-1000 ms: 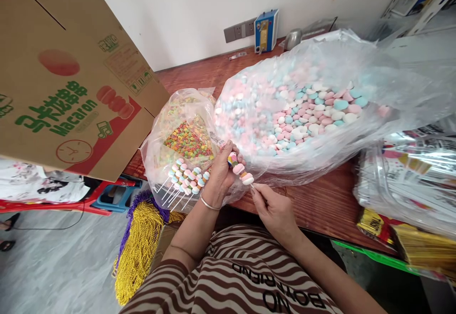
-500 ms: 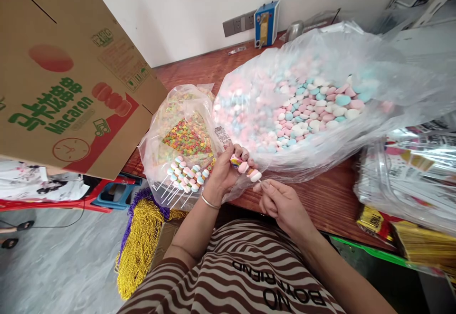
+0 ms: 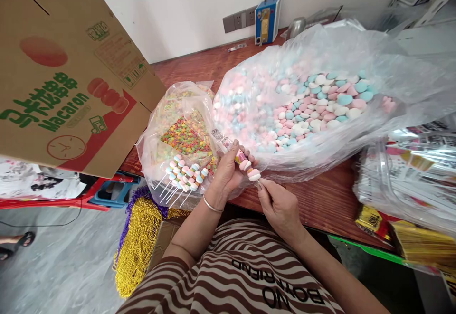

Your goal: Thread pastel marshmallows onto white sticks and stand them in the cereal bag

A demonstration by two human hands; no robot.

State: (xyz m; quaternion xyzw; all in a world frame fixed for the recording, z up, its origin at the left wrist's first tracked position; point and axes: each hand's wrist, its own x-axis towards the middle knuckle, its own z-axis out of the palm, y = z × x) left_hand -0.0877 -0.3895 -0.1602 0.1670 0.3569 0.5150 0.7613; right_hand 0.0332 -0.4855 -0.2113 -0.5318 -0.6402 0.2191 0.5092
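Observation:
In the middle, my left hand [image 3: 229, 171] is closed around a small printed clear wrapper [image 3: 223, 144]. At its fingers is a marshmallow skewer [image 3: 253, 175], with pink-and-white marshmallows and orange pieces between them. How far the skewer sits inside the wrapper I cannot tell. My right hand [image 3: 281, 204] pinches the skewer's lower end, where the stick is mostly hidden by the fingers. Left of my left hand, several finished marshmallow skewers [image 3: 187, 174] lie on a clear bag of colourful cereal rings [image 3: 187, 136], white sticks pointing towards me.
A large clear bag of pink, blue and white marshmallows [image 3: 313, 114] covers much of the wooden table [image 3: 320, 200]. A cardboard box [image 3: 71, 67] stands left, a blue device [image 3: 268, 21] by the wall. Stacked plastic packaging [image 3: 409, 176] lies right; gold and purple bead strings [image 3: 142, 242] hang below.
Both hands have shifted slightly right with the skewer, and the right hand has come closer to its lower end. More of the printed wrapper shows beyond my left thumb.

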